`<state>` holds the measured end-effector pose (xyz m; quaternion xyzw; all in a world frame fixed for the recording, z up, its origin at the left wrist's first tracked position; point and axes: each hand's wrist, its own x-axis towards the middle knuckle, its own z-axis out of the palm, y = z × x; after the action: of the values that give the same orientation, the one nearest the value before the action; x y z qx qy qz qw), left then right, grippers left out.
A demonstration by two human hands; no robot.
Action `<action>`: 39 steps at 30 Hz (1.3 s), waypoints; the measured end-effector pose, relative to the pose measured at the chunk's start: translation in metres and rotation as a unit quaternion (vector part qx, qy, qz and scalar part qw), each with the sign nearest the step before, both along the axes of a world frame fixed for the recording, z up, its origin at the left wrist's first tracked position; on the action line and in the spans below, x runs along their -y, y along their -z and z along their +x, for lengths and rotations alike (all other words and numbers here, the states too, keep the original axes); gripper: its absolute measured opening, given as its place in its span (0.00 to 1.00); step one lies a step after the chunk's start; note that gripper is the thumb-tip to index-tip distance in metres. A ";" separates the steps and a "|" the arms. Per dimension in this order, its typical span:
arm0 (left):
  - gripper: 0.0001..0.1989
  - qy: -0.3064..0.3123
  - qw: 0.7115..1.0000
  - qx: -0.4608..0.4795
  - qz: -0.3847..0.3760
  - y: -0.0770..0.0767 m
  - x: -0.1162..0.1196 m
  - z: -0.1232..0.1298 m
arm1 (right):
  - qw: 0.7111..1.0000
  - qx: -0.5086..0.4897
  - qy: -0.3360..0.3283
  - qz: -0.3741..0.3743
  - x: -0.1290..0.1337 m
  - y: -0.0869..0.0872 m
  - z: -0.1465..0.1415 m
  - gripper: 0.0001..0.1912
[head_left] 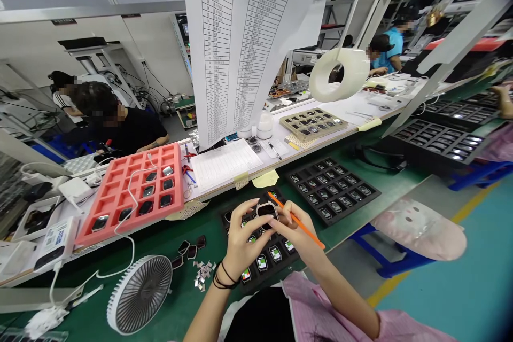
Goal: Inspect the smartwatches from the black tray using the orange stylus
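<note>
In the head view, my left hand (244,240), with black bands at the wrist, grips a watch case (266,209) between thumb and fingers. From the other side my right hand (294,227) touches the same case and holds an orange stick (298,222), which slants down to the right. Both hands are above a black foam tray (256,272) of watches, several with lit green and white screens. Small silver pieces (203,273) and a few loose dark watch parts (192,251) lie on the green mat left of the tray.
A white fan (140,294) stands at the lower left. On the shelf are a red foam tray (114,184), paper sheets (226,163) and a beige tray (312,124). Another black tray (332,189) is to the right. A tape roll (358,75) hangs above. Other people sit beyond.
</note>
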<state>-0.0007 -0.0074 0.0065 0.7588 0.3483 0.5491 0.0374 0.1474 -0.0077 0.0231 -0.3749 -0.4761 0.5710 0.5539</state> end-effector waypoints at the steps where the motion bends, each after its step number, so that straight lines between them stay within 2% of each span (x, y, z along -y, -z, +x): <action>1: 0.15 -0.002 1.000 -0.003 0.017 0.001 0.001 0.001 | 1.000 0.003 0.002 -0.003 0.000 0.000 0.001 0.26; 4: 0.16 0.000 1.000 -0.004 0.025 0.000 0.002 0.001 | 1.000 -0.003 0.006 -0.009 0.002 0.002 0.002 0.26; 8: 0.22 0.033 0.998 0.010 -0.061 -0.005 0.004 0.002 | 0.999 -0.029 0.004 -0.019 0.003 0.003 0.003 0.26; 10: 0.23 0.040 0.993 0.028 -0.104 -0.005 0.005 0.002 | 0.998 -0.047 0.001 -0.049 0.002 0.003 0.003 0.26; 13: 0.23 0.032 0.983 0.092 -0.158 -0.002 0.005 0.003 | 0.992 -0.083 -0.002 -0.098 -0.001 0.002 0.004 0.25; 17: 0.29 0.056 0.951 0.189 -0.238 0.004 0.004 0.003 | 0.992 -0.087 0.018 -0.092 0.000 0.001 0.006 0.27; 23: 0.30 0.068 0.940 0.226 -0.248 0.005 0.002 0.002 | 0.995 -0.046 0.045 -0.069 0.000 0.001 0.006 0.26; 32: 0.29 0.049 0.940 0.222 -0.254 0.009 -0.003 0.003 | 0.997 -0.037 0.028 -0.062 -0.008 0.009 0.008 0.25; 34: 0.29 0.036 0.940 0.222 -0.258 0.013 -0.008 0.003 | 0.998 -0.024 0.026 -0.058 -0.014 0.016 0.011 0.25; 36: 0.28 0.005 0.938 0.224 -0.263 0.024 -0.017 0.001 | 0.998 -0.002 0.031 -0.057 -0.024 0.034 0.015 0.24; 39: 0.25 -0.065 0.933 0.215 -0.281 0.061 -0.036 -0.007 | 0.991 0.092 0.076 -0.053 -0.044 0.082 0.023 0.25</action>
<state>-0.0074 0.0286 -0.0550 0.5568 0.5207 0.5797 0.2876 0.1707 0.0359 -0.0590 -0.4897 -0.4640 0.5149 0.5289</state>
